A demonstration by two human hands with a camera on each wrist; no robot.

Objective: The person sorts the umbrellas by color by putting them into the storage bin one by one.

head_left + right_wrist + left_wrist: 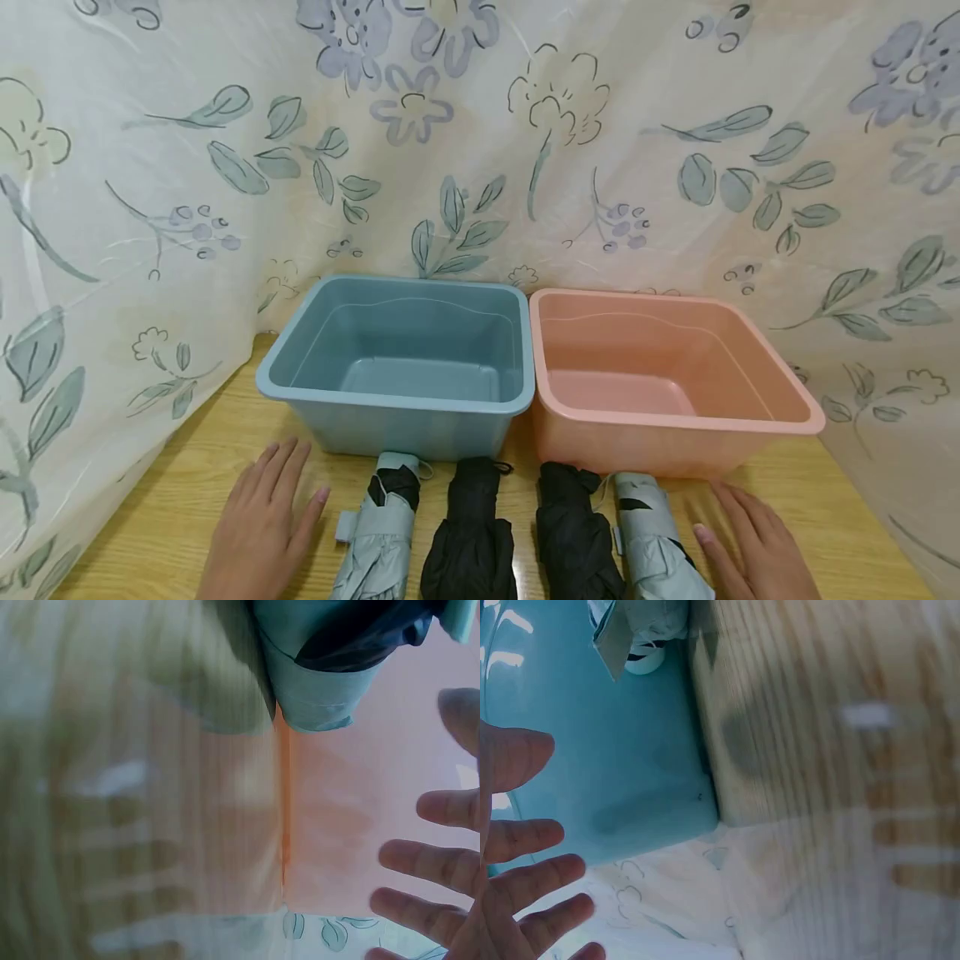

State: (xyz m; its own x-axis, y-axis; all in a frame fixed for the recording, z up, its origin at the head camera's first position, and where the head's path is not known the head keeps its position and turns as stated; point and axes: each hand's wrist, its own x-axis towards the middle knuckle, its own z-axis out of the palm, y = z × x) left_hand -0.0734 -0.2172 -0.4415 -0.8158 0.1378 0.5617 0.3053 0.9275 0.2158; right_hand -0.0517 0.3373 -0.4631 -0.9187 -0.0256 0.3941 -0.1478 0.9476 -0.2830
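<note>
Two folded light grey-blue umbrellas and two folded black ones lie in a row on the wooden table. My left hand (262,521) is left of the left grey-blue umbrella (384,533), fingers spread and holding nothing. Over on the right, my right hand (761,542) lies beside the right grey-blue umbrella (656,533), also holding nothing. Between them are the left black umbrella (471,533) and the right black umbrella (573,533). Both wrist views show spread fingers apart from the umbrellas. The umbrellas' near ends are cut off in the head view.
Behind the umbrellas stand a blue bin (405,429) and a pink bin (660,450), side by side with rims nearly touching. No items show inside either. A floral sheet (465,150) hangs behind and at both sides of the wooden table (187,467).
</note>
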